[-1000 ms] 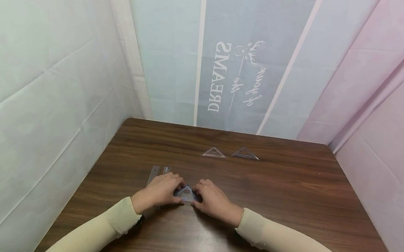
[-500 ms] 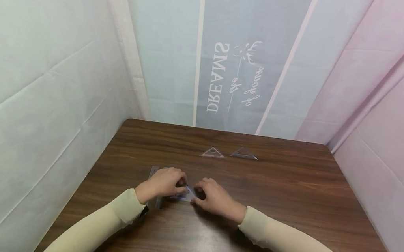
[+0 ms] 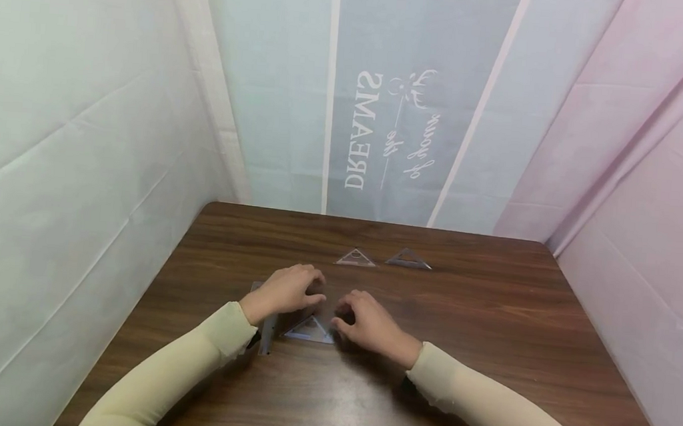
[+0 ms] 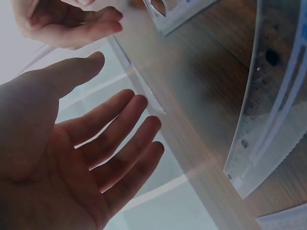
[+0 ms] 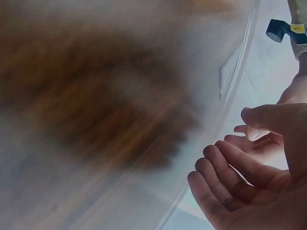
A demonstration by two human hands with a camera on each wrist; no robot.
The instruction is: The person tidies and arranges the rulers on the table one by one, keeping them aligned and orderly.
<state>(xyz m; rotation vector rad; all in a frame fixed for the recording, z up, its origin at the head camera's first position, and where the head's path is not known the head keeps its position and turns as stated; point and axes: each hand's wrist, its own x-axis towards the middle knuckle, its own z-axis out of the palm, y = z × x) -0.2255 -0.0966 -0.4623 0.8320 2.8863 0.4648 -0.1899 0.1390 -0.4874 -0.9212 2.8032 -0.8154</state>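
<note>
A clear set square [image 3: 310,331] lies flat on the table below and between my hands, its long edge towards me. My left hand [image 3: 287,292] hovers beyond it with nothing in its fingers; in the left wrist view its fingers [image 4: 129,148] are spread and relaxed. My right hand [image 3: 373,326] is held just right of the set square, loosely curved, holding nothing in the right wrist view. Under my left wrist lie two clear rulers, partly hidden; the nearer end of one ruler [image 3: 267,338] shows. In the left wrist view a ruler [image 4: 249,153] appears large.
Two more clear set squares lie towards the back of the table, one on the left [image 3: 356,258] and one on the right [image 3: 409,260]. The brown wooden table [image 3: 461,302] is enclosed by hanging cloth [image 3: 278,101] at the back and sides.
Both hands held the set square one second ago. It has shifted slightly left towards the rulers and been let go. My left hand has lifted up and away; the right has drawn back.
</note>
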